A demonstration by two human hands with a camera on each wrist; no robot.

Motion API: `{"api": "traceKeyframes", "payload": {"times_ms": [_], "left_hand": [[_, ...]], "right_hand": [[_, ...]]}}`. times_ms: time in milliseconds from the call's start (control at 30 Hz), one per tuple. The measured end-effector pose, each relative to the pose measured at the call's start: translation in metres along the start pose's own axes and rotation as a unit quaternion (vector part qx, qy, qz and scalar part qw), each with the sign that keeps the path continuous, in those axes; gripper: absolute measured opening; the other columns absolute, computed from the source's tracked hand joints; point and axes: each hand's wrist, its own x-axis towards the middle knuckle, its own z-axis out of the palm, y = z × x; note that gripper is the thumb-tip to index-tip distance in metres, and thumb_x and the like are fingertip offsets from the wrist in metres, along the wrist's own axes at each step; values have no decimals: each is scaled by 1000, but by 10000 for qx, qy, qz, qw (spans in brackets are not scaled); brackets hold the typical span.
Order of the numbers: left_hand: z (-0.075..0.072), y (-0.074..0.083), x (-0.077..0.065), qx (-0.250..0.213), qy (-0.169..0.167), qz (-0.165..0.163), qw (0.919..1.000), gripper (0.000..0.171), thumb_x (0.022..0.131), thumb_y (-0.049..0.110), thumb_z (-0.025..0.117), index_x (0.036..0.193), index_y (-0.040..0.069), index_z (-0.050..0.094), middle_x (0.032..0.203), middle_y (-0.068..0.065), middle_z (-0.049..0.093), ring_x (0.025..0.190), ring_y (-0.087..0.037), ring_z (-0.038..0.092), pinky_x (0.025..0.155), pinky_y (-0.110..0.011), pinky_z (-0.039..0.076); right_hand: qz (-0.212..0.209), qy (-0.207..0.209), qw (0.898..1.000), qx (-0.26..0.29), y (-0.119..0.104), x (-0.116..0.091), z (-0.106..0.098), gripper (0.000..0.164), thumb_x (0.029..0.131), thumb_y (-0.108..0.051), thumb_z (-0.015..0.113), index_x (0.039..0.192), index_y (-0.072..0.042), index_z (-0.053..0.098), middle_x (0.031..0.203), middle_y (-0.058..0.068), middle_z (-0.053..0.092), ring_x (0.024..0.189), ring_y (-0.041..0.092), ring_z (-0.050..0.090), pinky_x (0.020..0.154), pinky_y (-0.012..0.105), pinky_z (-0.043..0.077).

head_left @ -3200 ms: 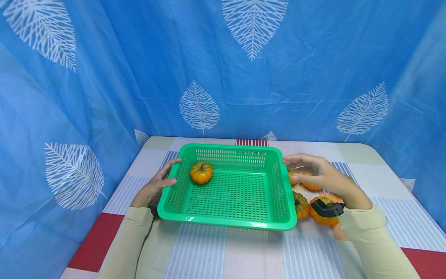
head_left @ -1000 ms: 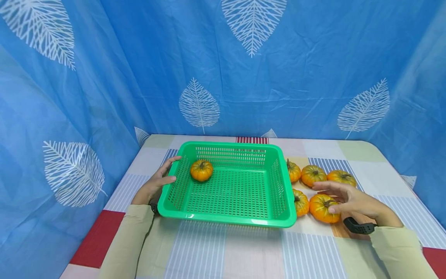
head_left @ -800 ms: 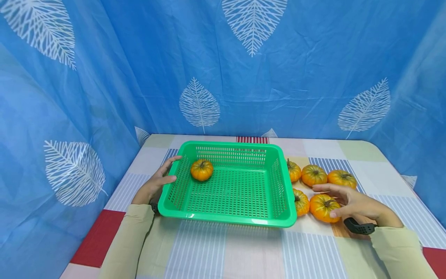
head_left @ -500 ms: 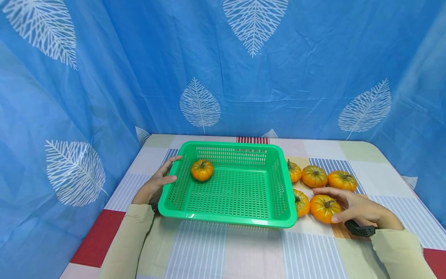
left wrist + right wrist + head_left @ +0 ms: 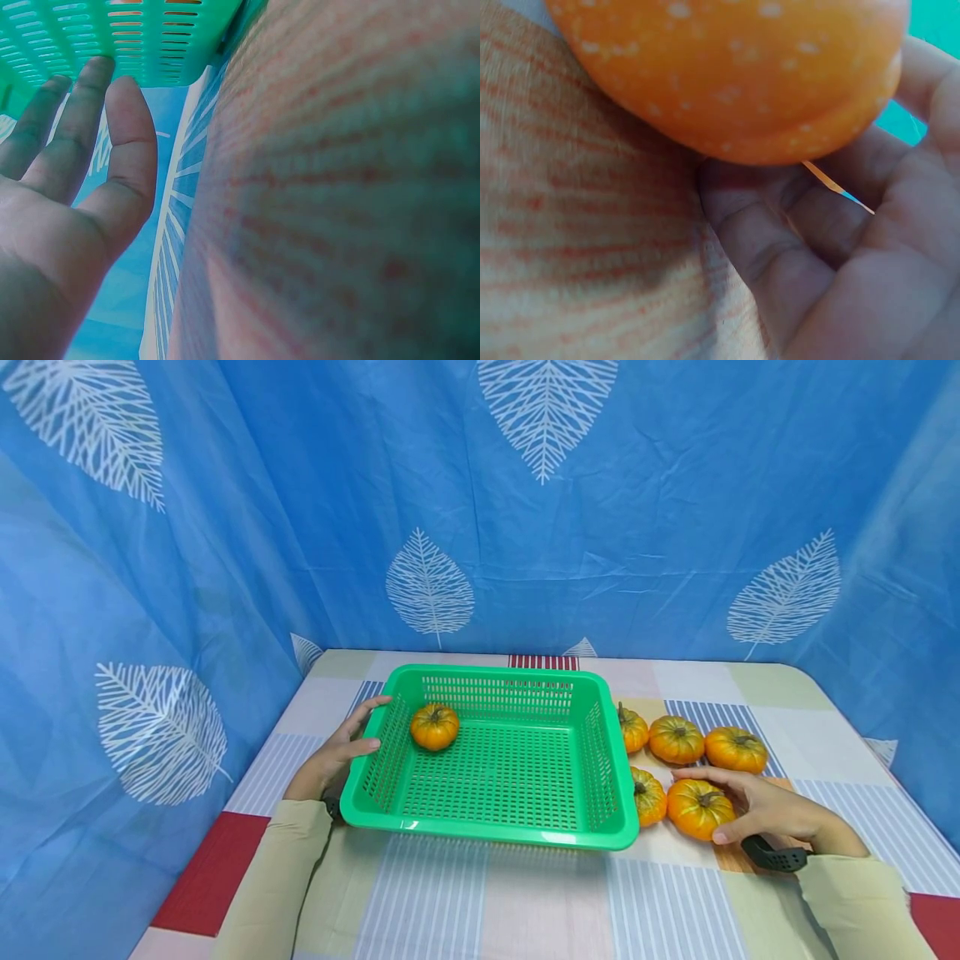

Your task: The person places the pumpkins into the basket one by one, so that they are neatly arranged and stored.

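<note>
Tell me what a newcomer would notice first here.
The green basket at the centre of the head view, one pumpkin inside on the left, the left hand at its left rim. Then the five pumpkins to its right, the right hand around the front right pumpkin. Behind hangs a blue curtain.

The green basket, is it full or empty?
Neither: one pumpkin sits inside the green basket, near its left end; the rest of its floor shows bare.

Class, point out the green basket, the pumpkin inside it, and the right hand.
Green basket (image 5: 487, 832), head view: near rim.
Pumpkin inside it (image 5: 434, 727), head view: middle of its body.
Right hand (image 5: 772, 806), head view: middle.
</note>
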Motion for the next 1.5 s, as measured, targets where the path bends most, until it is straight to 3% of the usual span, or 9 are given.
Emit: {"api": "traceKeyframes", "payload": {"times_ms": [300, 433, 567, 733, 900, 1133, 1200, 1367, 1500], "left_hand": [[0, -3, 4, -12, -47, 67, 10000, 59, 105, 29, 68, 157, 37, 41, 145, -4, 47, 120, -12, 60, 99, -30, 60], [-1, -2, 5, 1, -60, 70, 10000, 60, 105, 29, 68, 158, 38, 40, 147, -4, 46, 122, -11, 60, 101, -31, 59], [-1, -1, 6, 53, -71, 75, 9999, 61, 106, 31, 68, 160, 35, 39, 154, -20, 42, 123, -11, 60, 103, -34, 58], [-1, -2, 2, 214, -82, 21, 9997, 67, 108, 33, 66, 166, 27, 32, 163, -41, 21, 126, -8, 58, 108, -38, 56], [0, -1, -3, 166, -78, -116, 9998, 69, 109, 28, 64, 168, 24, 28, 167, -41, 14, 129, -6, 57, 115, -42, 53], [-2, -2, -1, 18, -87, -32, 10000, 64, 109, 27, 65, 165, 31, 33, 162, -44, 18, 125, -10, 60, 110, -41, 56], [-3, -3, 0, 76, -74, 15, 9999, 63, 108, 29, 65, 164, 32, 34, 161, -44, 19, 124, -10, 60, 107, -39, 57], [-3, -4, 0, 158, -92, 161, 9997, 59, 109, 32, 65, 161, 35, 37, 159, -45, 19, 123, -9, 60, 103, -34, 58], [-1, -2, 0, 60, -153, 180, 9997, 58, 109, 32, 65, 160, 37, 38, 157, -42, 24, 121, -10, 61, 102, -34, 59]], "right_hand": [[263, 143, 9994, -165, -1, -1, -1, 69, 86, 3, 83, 151, 2, 57, 147, -20, 61, 130, -10, 51, 97, 17, 49], [375, 114, 9992, -56, -2, -1, -3, 68, 89, 3, 81, 151, 1, 56, 146, -24, 59, 129, -10, 50, 96, 18, 50], [390, 16, 9992, -35, -4, -2, -7, 68, 90, 4, 81, 153, -3, 56, 148, -28, 55, 130, -14, 45, 96, 18, 49], [382, -103, 9992, 0, -8, 0, -9, 69, 91, 5, 78, 155, -3, 54, 150, -26, 53, 132, -14, 43, 97, 20, 51], [341, -142, 9992, -130, -20, 3, -10, 67, 93, 4, 77, 155, -1, 52, 150, -24, 54, 132, -13, 46, 98, 20, 52], [479, -116, 9986, -213, -39, 7, -20, 68, 97, 2, 73, 160, -5, 48, 150, -29, 49, 132, -10, 48, 98, 21, 54], [519, -138, 9984, -187, -42, 8, -23, 69, 98, 3, 72, 161, -11, 48, 150, -25, 47, 130, -8, 51, 97, 22, 57], [360, -169, 9991, -112, -47, 11, -29, 74, 97, 7, 71, 161, -23, 48, 149, -2, 44, 122, 1, 59, 93, 24, 61], [356, -53, 9991, -205, -51, 14, -29, 74, 98, 7, 72, 160, -26, 49, 150, -2, 43, 120, 2, 60, 90, 24, 62]]}}
